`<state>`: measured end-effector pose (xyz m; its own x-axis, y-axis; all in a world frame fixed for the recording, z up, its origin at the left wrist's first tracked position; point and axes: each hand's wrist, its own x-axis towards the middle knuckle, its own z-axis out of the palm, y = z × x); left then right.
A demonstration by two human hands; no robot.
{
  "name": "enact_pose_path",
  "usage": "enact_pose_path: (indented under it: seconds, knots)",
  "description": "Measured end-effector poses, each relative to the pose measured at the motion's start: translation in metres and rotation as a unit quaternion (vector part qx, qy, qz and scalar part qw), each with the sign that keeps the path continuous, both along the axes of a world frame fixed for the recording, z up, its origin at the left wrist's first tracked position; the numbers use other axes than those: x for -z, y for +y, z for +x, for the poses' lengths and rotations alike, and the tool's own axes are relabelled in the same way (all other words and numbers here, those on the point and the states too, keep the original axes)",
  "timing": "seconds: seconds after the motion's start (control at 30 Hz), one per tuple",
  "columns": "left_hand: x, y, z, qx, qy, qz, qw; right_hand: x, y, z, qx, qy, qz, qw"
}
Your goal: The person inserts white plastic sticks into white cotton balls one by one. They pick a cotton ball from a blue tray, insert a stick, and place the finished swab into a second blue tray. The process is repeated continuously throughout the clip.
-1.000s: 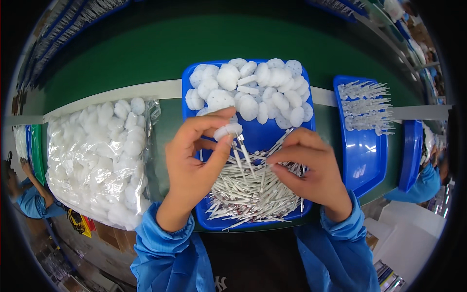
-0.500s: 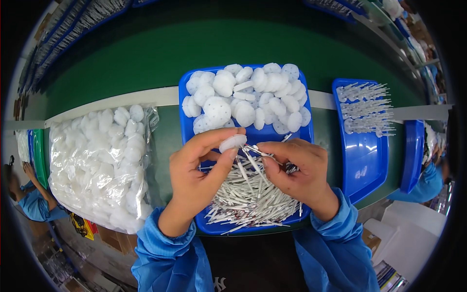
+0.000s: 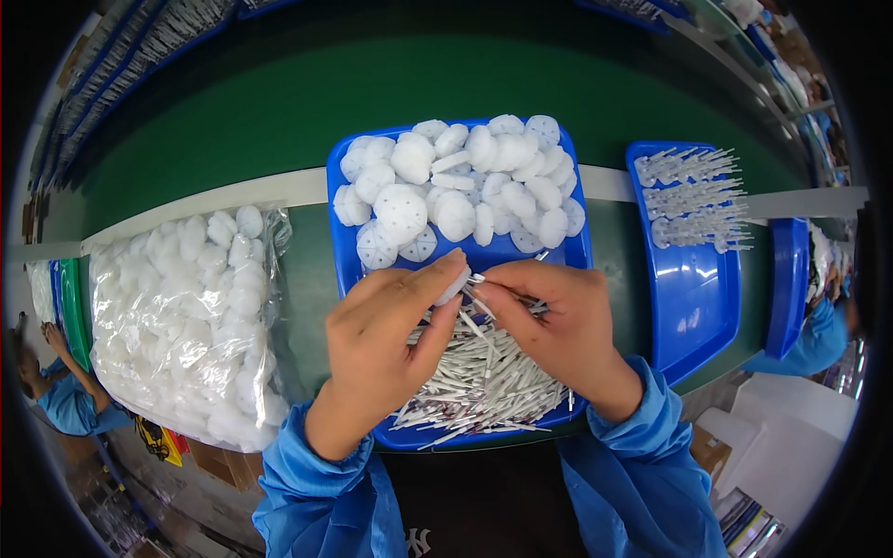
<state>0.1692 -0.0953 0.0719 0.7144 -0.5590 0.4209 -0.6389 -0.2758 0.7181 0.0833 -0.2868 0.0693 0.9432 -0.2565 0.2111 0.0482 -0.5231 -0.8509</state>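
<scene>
A white round disc (image 3: 453, 286) is pinched between the thumb and fingers of my left hand (image 3: 379, 339), tilted on its edge. My right hand (image 3: 558, 316) is closed on a thin white stick-like piece (image 3: 476, 278), whose tip meets the disc's face; most of the piece is hidden by the fingers. Both hands are above a blue tray (image 3: 344, 246). White discs (image 3: 456, 219), some dotted with small holes, heap up in its far half. Under and in front of my hands lies a dense pile of thin white sticks (image 3: 484, 386).
A clear plastic bag (image 3: 181, 325) full of white discs lies on the left. To the right, a second blue tray (image 3: 693, 316) holds rows of discs with sticks upright (image 3: 688, 200). A green surface (image 3: 372, 79) stretches beyond. Other people's arms (image 3: 74, 372) show at both sides.
The disc has turned from nearly flat to steeply tilted in my left hand. My right fingers have moved slightly left, bringing the stick piece against it.
</scene>
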Motion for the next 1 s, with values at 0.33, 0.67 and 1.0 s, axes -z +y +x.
enact_pose_path:
  seconds: [0.33,0.67,1.0]
  knots:
    - [-0.002,-0.001,-0.017,-0.033,0.032,0.037,0.998,-0.003,0.002,0.004,0.004,-0.09,-0.146,0.985]
    - [-0.012,0.004,0.005,0.002,0.028,-0.018,0.999,-0.012,-0.022,0.006,-0.104,-0.029,0.083,0.991]
    - [-0.006,-0.001,-0.001,0.015,-0.063,-0.036,0.997,-0.006,-0.012,-0.001,-0.109,0.01,0.156,0.982]
